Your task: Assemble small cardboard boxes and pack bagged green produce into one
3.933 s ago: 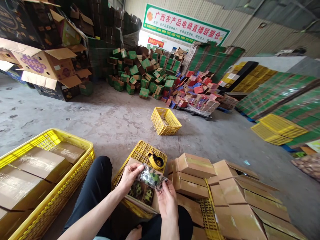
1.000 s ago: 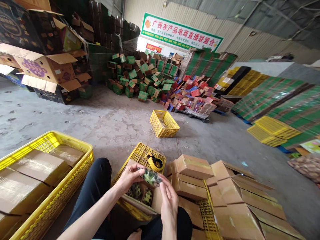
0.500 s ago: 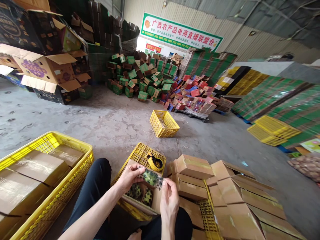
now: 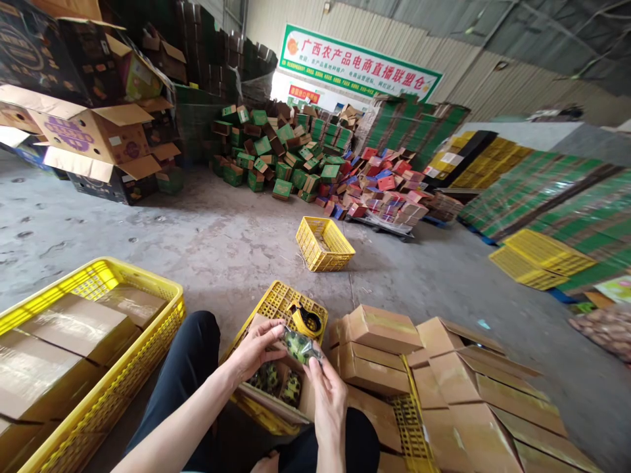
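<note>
A clear-wrapped packet (image 4: 298, 344), mottled green and black, is held between my two hands above an open cardboard box. My left hand (image 4: 259, 348) pinches its left end. My right hand (image 4: 326, 389) has its fingers closed on the lower right end. Below them, the open cardboard box (image 4: 306, 399) contains several similar green-and-black pieces (image 4: 291, 388), partly hidden by my hands. That box rests on an upturned yellow crate (image 4: 273, 299). Just beyond the packet, a yellow and black tape dispenser (image 4: 304, 319) lies on the crate.
At left, a yellow crate (image 4: 172, 295) holds taped cartons (image 4: 64, 322). More brown cartons (image 4: 384, 327) are stacked at right. A yellow basket (image 4: 325, 244) stands on the floor (image 4: 236, 230) ahead. Behind it lie heaped green boxes (image 4: 283, 171) and red boxes (image 4: 387, 182).
My right hand has shifted slightly left and up along the packet, so my hands are closer together. The packet looks shorter and more bunched between them.
</note>
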### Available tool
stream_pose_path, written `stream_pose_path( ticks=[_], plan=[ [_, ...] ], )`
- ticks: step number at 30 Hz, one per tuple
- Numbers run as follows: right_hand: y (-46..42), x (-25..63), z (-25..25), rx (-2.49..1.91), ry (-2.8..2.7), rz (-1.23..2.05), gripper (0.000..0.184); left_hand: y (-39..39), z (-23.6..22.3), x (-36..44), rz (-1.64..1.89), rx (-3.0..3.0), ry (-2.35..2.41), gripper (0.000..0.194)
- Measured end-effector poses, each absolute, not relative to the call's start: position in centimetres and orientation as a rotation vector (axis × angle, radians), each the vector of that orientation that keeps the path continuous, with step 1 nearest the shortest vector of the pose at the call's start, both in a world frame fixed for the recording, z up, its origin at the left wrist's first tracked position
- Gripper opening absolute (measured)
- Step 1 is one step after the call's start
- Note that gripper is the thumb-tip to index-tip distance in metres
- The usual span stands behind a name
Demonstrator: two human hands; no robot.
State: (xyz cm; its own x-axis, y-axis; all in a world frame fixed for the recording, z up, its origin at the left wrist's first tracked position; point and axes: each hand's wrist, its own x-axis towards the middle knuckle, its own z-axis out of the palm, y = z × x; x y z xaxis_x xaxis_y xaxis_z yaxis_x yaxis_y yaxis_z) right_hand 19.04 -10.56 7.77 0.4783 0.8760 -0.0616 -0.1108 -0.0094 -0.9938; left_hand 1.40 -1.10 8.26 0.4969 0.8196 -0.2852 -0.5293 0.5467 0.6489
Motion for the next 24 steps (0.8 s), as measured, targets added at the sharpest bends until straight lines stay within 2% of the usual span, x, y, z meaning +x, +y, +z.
stream_pose_path(
  ticks=[6, 15, 20, 24],
  plan=[
    [-10.82, 19.29, 8.22, -1.365, -0.872, 0.751, 0.043, -1.75, 7.70, 1.70, 0.747, 0.440, 0.629, 0.073],
    [-11.18, 19.39, 7.74, -1.291, -1.066, 0.695, 0.018, -1.85, 8.41, 1.94, 0.717, 0.442, 0.598, 0.079],
    [-11.34, 19.31, 7.82, -1.323, -1.070, 0.680, 0.025, -1.70, 8.28, 2.04, 0.844, 0.402, 0.628, 0.090],
    [-11.45, 18.76, 8.41, -1.333, -0.849, 0.829, 0.055, -1.45, 8.35, 1.70, 0.919, 0.448, 0.607, 0.089]
  ],
)
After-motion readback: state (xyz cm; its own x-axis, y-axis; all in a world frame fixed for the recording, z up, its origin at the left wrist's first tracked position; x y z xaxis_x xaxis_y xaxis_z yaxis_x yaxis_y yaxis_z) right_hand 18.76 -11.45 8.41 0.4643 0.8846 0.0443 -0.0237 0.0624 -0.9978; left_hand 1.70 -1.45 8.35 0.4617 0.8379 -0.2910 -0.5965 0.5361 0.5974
